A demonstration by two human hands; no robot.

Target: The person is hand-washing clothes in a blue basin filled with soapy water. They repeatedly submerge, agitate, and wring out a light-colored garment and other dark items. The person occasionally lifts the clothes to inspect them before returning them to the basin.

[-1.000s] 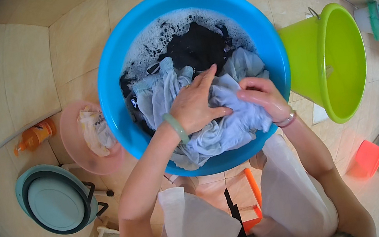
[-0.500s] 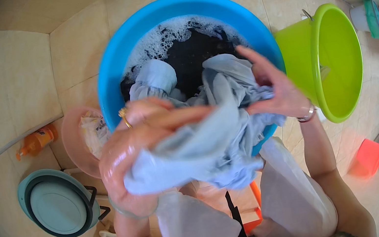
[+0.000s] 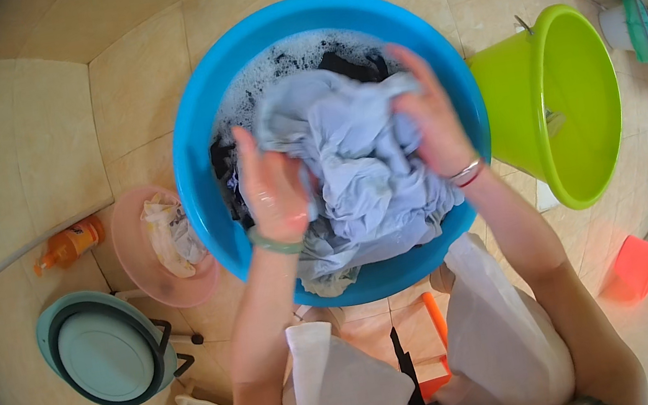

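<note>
A bunched light blue garment (image 3: 357, 172) lies in the large blue basin (image 3: 198, 129), over dark clothes (image 3: 357, 66) and sudsy water (image 3: 253, 78). My left hand (image 3: 278, 188) is at the garment's left side, its fingers stretched out. On the right side, my right hand (image 3: 435, 125) rests against the cloth with thumb and fingers spread, somewhat blurred. Neither hand is closed round the fabric. Part of the garment hangs down to the basin's near rim.
A lime green bucket (image 3: 509, 114) lies tipped on the right. To the left are a pink basin (image 3: 140, 270) holding cloth, an orange bottle (image 3: 72, 244) and grey-green basins (image 3: 102, 352). A red-orange container (image 3: 638, 267) stands at lower right.
The light blue garment has gone from above the near rim down into the basin. My left hand has moved forward off its gathered hold, and its fingers have straightened.
</note>
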